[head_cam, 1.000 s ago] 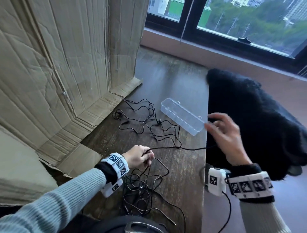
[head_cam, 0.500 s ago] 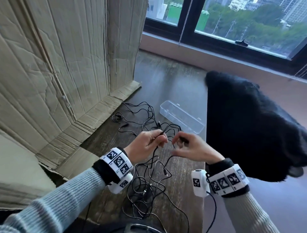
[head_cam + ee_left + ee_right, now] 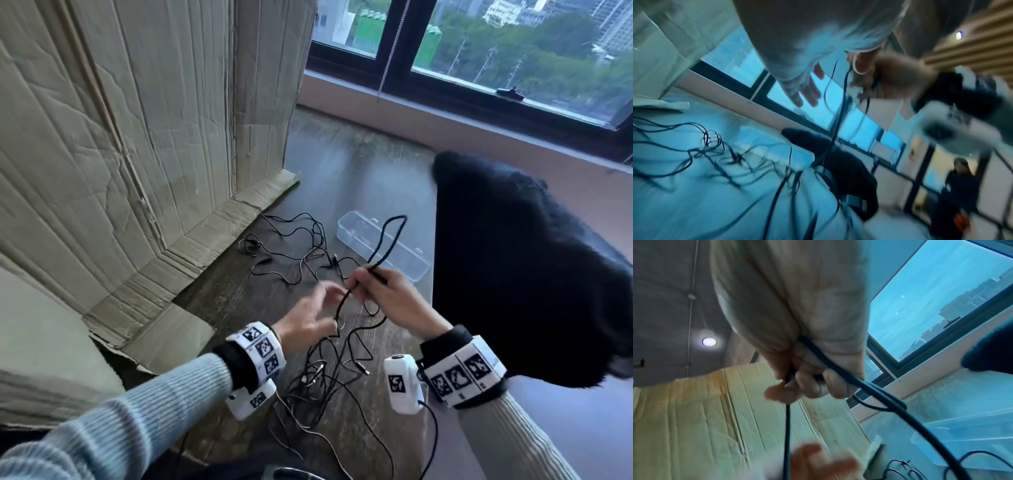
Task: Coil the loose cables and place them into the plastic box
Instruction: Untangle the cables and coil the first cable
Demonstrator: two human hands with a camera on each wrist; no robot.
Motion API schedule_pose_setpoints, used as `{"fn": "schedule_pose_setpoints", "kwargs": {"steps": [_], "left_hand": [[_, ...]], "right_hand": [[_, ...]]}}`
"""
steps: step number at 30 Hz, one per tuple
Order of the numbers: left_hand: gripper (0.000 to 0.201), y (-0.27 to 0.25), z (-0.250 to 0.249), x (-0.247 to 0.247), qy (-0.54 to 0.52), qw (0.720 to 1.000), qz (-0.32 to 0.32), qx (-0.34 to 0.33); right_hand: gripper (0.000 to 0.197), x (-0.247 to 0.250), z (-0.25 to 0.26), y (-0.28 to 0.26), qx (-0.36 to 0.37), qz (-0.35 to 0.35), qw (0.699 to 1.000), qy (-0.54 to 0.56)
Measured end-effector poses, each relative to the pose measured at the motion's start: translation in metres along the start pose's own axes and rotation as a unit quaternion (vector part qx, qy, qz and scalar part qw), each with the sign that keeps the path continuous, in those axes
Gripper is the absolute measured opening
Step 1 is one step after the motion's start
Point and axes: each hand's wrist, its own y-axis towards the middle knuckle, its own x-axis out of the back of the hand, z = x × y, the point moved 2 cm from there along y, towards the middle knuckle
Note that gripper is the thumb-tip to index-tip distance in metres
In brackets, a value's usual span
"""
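My right hand grips a thick black cable above the table, and a folded loop of it stands up in front of the clear plastic box. In the right wrist view its fingers curl round the cable, whose tail hangs down. My left hand is blurred just left of that tail, with fingers straight and nothing held. The box lies open and empty. Thin loose cables sprawl left of the box, and another tangle lies below my hands.
Tall creased cardboard walls off the left side, its flap lying on the dark wooden table. A black fluffy garment covers the table's right edge. A window runs along the back. A person stands far off.
My right hand came in from the right to meet the left, then took the cable into a raised loop. My left hand let go of the cable and opened.
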Motion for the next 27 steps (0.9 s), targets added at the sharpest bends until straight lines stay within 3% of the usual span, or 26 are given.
{"fn": "schedule_pose_setpoints", "kwargs": {"steps": [2,5,9,12,15,18,21,23,24,26,27], "left_hand": [[0.034,-0.009,0.022,-0.022,0.060,0.995,0.080,0.008],[0.026,-0.015,0.053,-0.038,0.158,0.983,0.089,-0.016],[0.024,-0.026,0.088,-0.028,0.228,0.968,0.098,0.044],[0.035,-0.041,0.120,-0.012,0.335,0.928,0.130,0.097],[0.024,-0.043,0.125,0.002,0.358,0.917,0.125,0.125],[0.021,-0.030,0.095,0.011,0.387,0.910,0.112,0.097],[0.018,-0.015,0.054,0.017,0.293,0.948,0.080,0.090],[0.017,-0.008,0.024,0.020,0.188,0.976,0.063,0.094],[0.018,-0.005,0.011,0.021,0.155,0.982,0.058,0.087],[0.024,-0.002,-0.008,0.026,0.136,0.987,0.046,0.074],[0.027,-0.003,-0.012,0.030,0.125,0.989,0.035,0.071]], "right_hand": [[0.031,0.007,0.014,-0.002,-0.001,-0.050,0.997,0.067],[0.029,0.024,0.033,-0.009,0.008,-0.117,0.979,0.169],[0.030,0.061,0.054,-0.024,0.087,-0.239,0.929,0.270],[0.027,0.095,0.063,-0.039,0.151,-0.342,0.880,0.294],[0.026,0.116,0.061,-0.046,0.163,-0.376,0.883,0.228],[0.025,0.103,0.042,-0.041,0.101,-0.335,0.931,0.101],[0.006,0.055,0.022,-0.036,0.028,-0.176,0.982,-0.065],[0.035,0.018,0.004,-0.035,-0.019,-0.019,0.984,-0.174],[0.040,0.001,-0.007,-0.034,-0.043,0.041,0.973,-0.224],[0.035,-0.023,-0.023,-0.032,-0.070,0.075,0.959,-0.264],[0.031,-0.027,-0.027,-0.029,-0.077,0.055,0.963,-0.254]]}}
